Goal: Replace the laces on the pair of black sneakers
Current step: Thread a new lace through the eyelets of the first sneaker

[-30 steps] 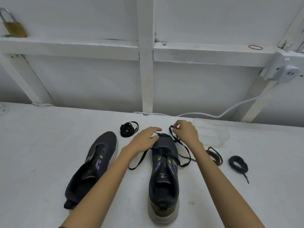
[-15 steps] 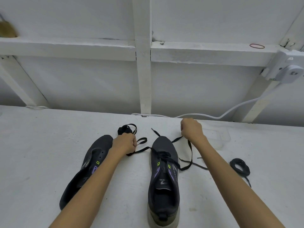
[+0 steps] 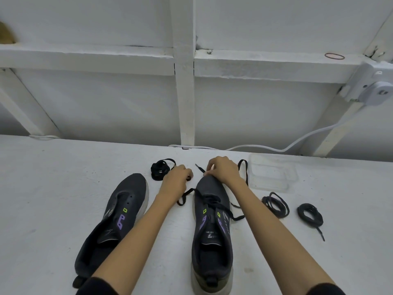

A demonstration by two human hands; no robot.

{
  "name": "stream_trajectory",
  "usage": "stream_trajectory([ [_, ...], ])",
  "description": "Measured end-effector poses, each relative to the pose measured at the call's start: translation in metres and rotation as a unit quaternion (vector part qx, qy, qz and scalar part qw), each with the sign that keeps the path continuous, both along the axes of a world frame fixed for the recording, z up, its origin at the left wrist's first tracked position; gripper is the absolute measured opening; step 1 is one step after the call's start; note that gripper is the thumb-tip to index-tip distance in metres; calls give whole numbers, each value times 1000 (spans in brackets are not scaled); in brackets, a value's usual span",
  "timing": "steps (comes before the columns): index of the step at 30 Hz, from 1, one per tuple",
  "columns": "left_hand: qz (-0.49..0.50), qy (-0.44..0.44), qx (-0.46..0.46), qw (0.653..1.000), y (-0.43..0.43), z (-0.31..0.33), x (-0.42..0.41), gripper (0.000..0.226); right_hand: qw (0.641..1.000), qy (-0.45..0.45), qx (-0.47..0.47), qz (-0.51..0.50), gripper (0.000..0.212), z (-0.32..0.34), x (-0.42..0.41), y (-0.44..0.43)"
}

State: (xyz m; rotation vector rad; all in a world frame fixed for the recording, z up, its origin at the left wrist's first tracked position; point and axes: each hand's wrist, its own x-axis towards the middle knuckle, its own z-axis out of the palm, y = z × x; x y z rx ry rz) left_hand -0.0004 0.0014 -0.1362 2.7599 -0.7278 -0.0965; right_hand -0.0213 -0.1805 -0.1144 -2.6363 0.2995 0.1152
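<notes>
Mid-threading on the near sneaker [image 3: 210, 222] at six o'clock of the table [image 3: 53, 188], toe towards twelve, with a flat black lace [image 3: 212, 202] crossed through the lower eyelets only and both ends out loose. Left hand [image 3: 175, 182] at eleven o'clock of that toe, curled round one end of the lace. Right hand [image 3: 223, 171] over the toe at twelve, pinching the other end just behind its tip. Off at nine o'clock, angled, the second sneaker [image 3: 119, 218], eyelets bare, not yet laced. Beyond it at eleven, a bundled lace [image 3: 159, 170]. Out at three o'clock, well apart from the shoes, a loose coil [image 3: 275, 204] and a tighter coil [image 3: 309, 212], with a clear plastic tray [image 3: 272, 173] near them at two. Likely to handle as light, limp and slack: no pushing through a hole except by the stiff tip, so best pinched right behind that tip, steered into the next eyelet, then drawn through from the far side. Probably wise to steady the shoe by tongue or upper, soft and light enough to slide on the smooth top. Worth evening both ends before going higher, and keeping the flat lace from twisting.
</notes>
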Motion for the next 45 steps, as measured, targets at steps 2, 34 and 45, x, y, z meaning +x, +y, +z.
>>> stream_trajectory([
  [2,25,2,-35,999,5,0,2,30,1000,16,-23,11,11,1,3,-1],
  [34,184,323,-558,742,39,41,-104,20,916,-80,392,-42,21,28,-146,-12],
  [45,134,310,-522,784,33,35,-112,24,940,-61,336,13,2,23,-166,-14],
])
